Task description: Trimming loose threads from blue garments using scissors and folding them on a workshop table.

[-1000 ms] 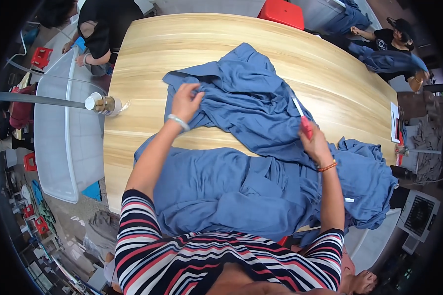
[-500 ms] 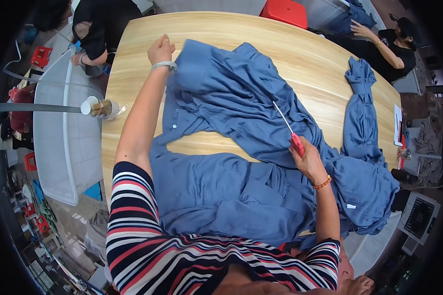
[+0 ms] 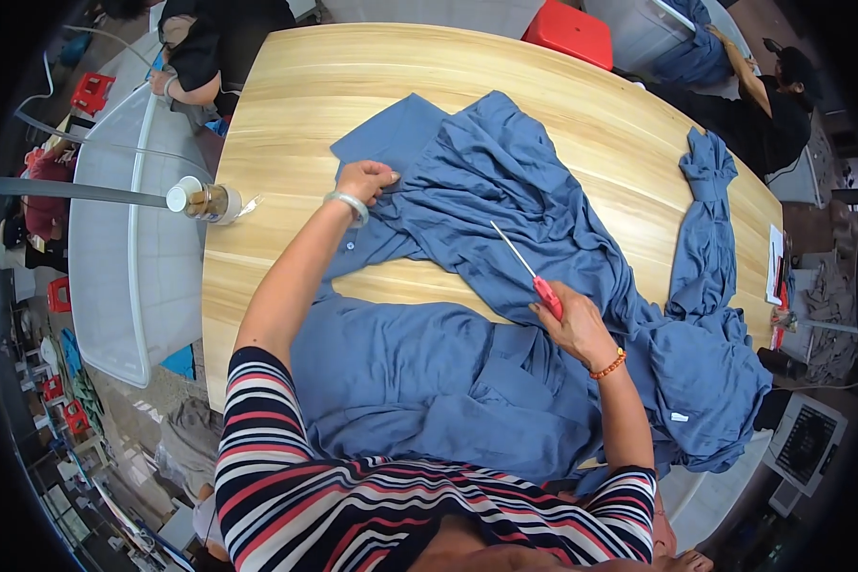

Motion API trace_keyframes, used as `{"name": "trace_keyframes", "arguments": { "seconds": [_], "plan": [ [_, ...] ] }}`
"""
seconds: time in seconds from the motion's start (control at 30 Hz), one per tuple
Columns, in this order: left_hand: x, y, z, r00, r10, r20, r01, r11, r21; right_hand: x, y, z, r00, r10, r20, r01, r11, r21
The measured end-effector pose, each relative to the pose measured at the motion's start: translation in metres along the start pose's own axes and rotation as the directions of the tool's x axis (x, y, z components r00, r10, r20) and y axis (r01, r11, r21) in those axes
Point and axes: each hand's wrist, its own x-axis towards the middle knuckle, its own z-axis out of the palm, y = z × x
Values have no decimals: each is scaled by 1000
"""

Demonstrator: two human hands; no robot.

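The blue garment (image 3: pixel 524 181) lies rumpled across the middle of the worktop (image 3: pixel 324 76), beyond a nearer heap of blue cloth (image 3: pixel 391 353). The left hand (image 3: pixel 364 183), fingers drawn together, is at the garment's left part; whether it pinches fabric cannot be told. The right hand (image 3: pixel 579 329) grips a red-handled tool (image 3: pixel 547 297), its thin metal shaft pointing far and left over the folds. Good handling probably means smoothing the cloth left-handed, with the tip angled clear to avoid snags.
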Motion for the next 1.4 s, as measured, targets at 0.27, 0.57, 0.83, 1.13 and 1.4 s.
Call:
{"name": "trace_keyframes", "arguments": {
  "seconds": [0.27, 0.57, 0.83, 1.13, 1.4],
  "plan": [
    [24, 11, -7, 990, -93, -103, 122, 940, 318, -3, -2, -1, 1000, 25, 4, -25, 999, 23],
    [15, 121, -28, 835, 480, -270, -549, 680, -486, -5, -11, -8, 999, 32, 40, -32, 999, 19],
    [5, 39, 27, 995, -12, 95, 36, 967, -253, 7, -18, -6, 999, 39, -7, -39, 999, 2],
    [16, 4, 66, 989, 149, -3, -148, 982, -114, 41, -56, 5, 997, -28, 73, 45, 968, -247],
    [13, -19, 69, 976, 213, -49, -217, 923, -317, 92, -68, 3, 994, -105, -2, 98, 939, -331]
  ]
}}
